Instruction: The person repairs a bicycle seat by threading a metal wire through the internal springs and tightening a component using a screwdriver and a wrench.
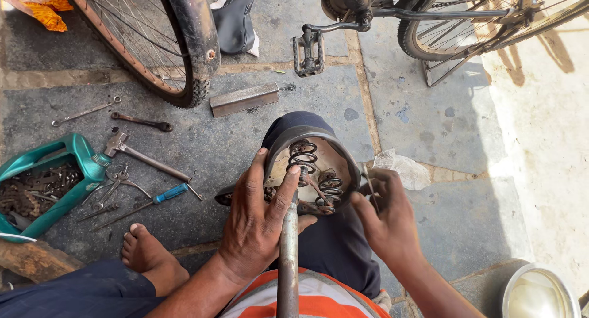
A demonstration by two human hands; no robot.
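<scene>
An upturned bicycle saddle (316,147) rests on my knee, underside up, with two coil springs (303,156) showing. A metal seat post (288,263) runs from the saddle toward me. My left hand (257,223) grips the post and the saddle's near edge, fingers spread over the frame. My right hand (386,220) pinches a thin metal tool (368,183) at the saddle's right side.
Hammer (147,158), spanners (142,122), pliers (119,184) and a blue-handled screwdriver (167,195) lie on the stone floor at left beside a green tub of chain parts (43,183). Bicycle wheels (153,42), a pedal (308,51), a metal block (244,99), a steel bowl (540,293).
</scene>
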